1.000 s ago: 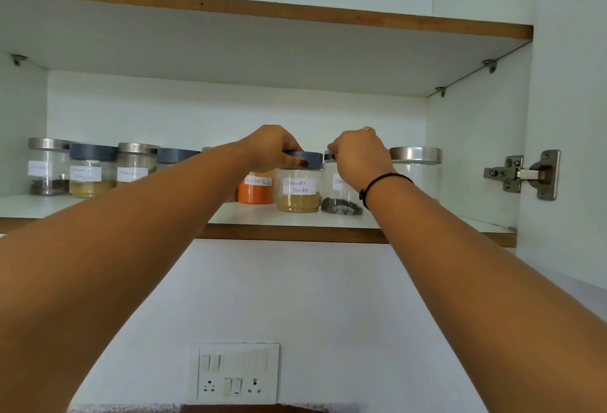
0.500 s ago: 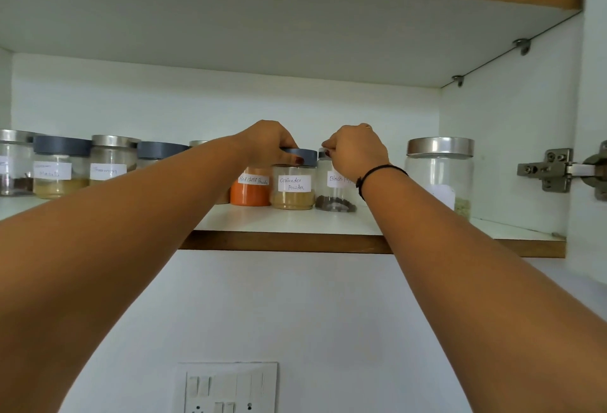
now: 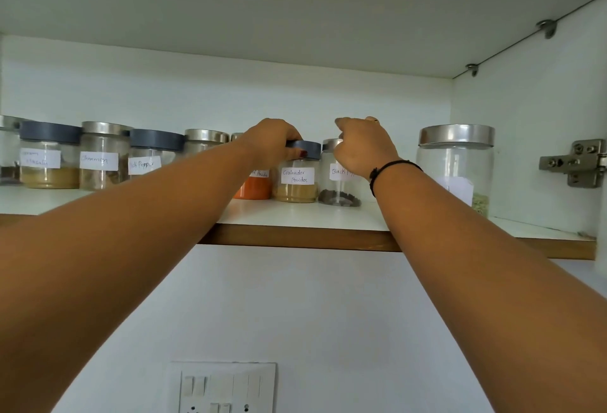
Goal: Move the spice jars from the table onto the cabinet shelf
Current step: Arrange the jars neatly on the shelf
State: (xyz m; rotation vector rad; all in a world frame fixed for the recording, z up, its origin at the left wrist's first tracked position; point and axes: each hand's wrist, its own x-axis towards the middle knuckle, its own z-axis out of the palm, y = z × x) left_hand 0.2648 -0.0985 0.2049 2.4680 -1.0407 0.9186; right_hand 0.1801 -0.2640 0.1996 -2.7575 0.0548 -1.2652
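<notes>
On the white cabinet shelf (image 3: 295,217) stands a row of labelled spice jars. My left hand (image 3: 272,141) grips the grey lid of the coriander powder jar (image 3: 297,184), which rests on the shelf. To its right, a steel-lidded black pepper jar (image 3: 338,187) also stands on the shelf. My right hand (image 3: 361,146) is curled over that lid, with one fingertip raised above it. Whether the hidden fingers hold the lid cannot be seen. An orange chilli powder jar (image 3: 254,187) sits just left of the coriander jar, partly behind my left forearm.
Further left stand a masala jar (image 3: 49,164), a cinnamon jar (image 3: 103,161) and a grey-lidded pepper jar (image 3: 152,158). A larger steel-lidded jar (image 3: 456,166) stands at the right. A door hinge (image 3: 578,163) is on the right wall, a switch plate (image 3: 223,386) below.
The view has moved closer and tilted up. My right hand's fingertip has lifted off the black pepper jar's lid. My left hand stays on the coriander lid.
</notes>
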